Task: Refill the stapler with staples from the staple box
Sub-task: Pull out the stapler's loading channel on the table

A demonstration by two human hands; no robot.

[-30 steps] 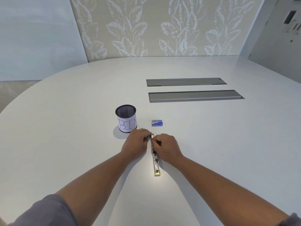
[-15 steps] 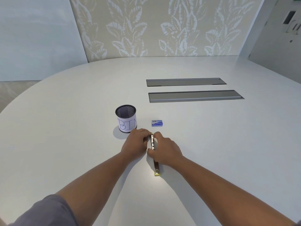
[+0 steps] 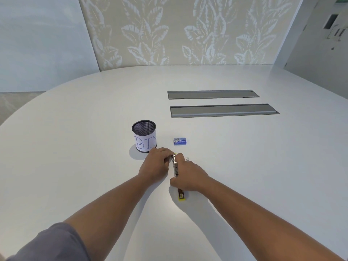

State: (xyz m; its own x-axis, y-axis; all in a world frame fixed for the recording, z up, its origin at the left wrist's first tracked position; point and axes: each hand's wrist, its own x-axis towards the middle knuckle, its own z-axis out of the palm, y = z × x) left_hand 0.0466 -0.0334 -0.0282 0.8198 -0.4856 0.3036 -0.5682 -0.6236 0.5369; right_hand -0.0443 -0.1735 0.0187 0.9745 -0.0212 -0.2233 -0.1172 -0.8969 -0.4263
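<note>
The stapler (image 3: 176,167) lies opened out on the white table (image 3: 75,147), a long metal strip with a yellow end (image 3: 182,197) toward me. My left hand (image 3: 156,164) grips its far end from the left. My right hand (image 3: 188,176) covers its middle from the right, with its fingers closed on the metal arm. A small blue staple box (image 3: 180,141) rests shut on the table just beyond the hands. A small pale piece (image 3: 187,158) lies right of my right hand's fingertips; I cannot tell what it is.
A black mesh cup (image 3: 144,135) with a paper label reading "BIN" stands left of the staple box, close to my left hand. Two grey recessed cable trays (image 3: 224,110) lie farther back in the table. A leaf-patterned wall is behind.
My right hand has slid toward me along the stapler and now covers its middle. The metal arm shows between the hands. My left hand has stayed put.
</note>
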